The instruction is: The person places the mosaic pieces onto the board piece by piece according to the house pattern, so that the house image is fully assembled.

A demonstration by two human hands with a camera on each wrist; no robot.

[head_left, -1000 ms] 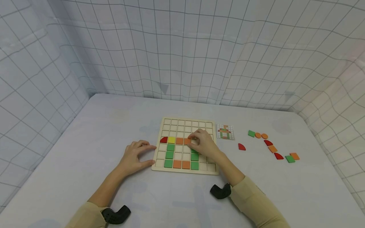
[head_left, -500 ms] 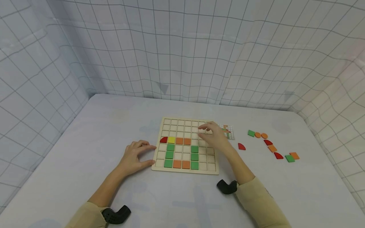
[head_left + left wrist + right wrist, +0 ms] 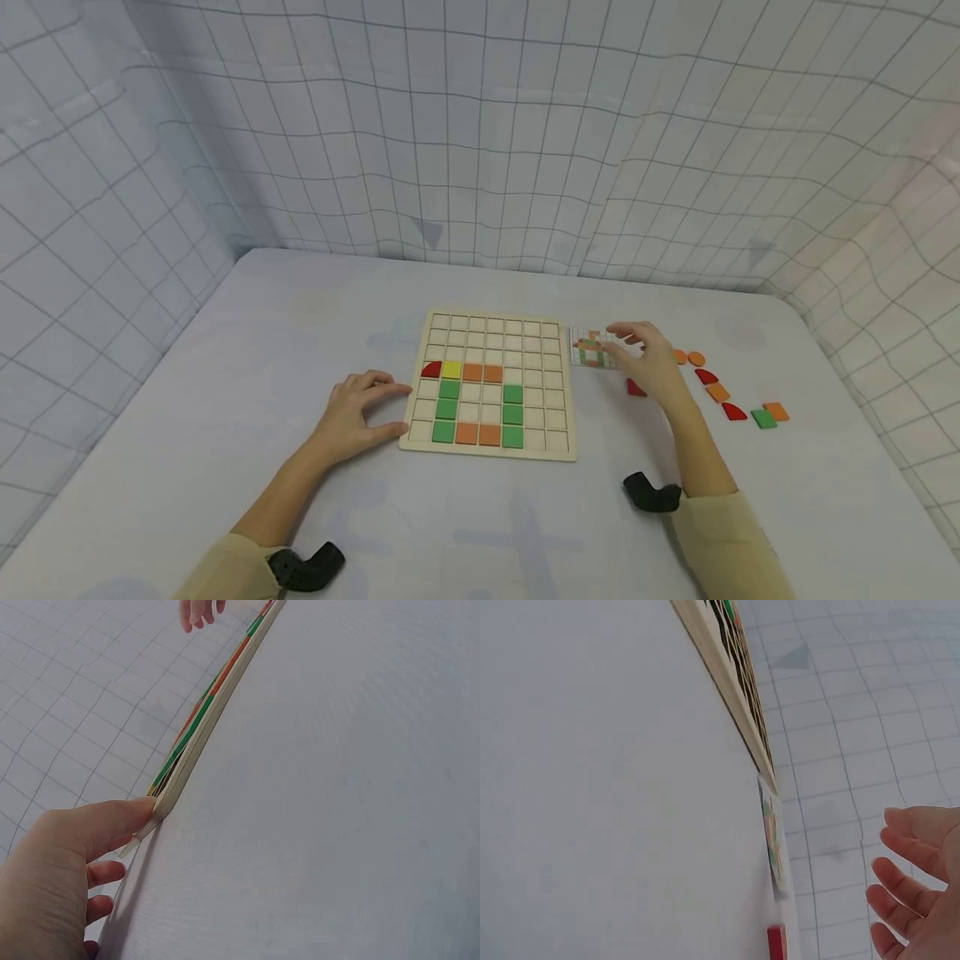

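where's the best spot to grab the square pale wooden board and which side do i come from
Probably the lower part of its right rim, coming in low from the right. The board lies flat with straight, thin edges; the left-hand grip touches its opposite side, and a white rectangular picture card lies beside the right rim's upper part.

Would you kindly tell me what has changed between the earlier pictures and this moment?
The right hand has let go of an orange tile on the board and moved rightward; it now hangs by the pattern card, holding nothing. The left hand stays at the board's left edge, and the tiles on the board lie as before.
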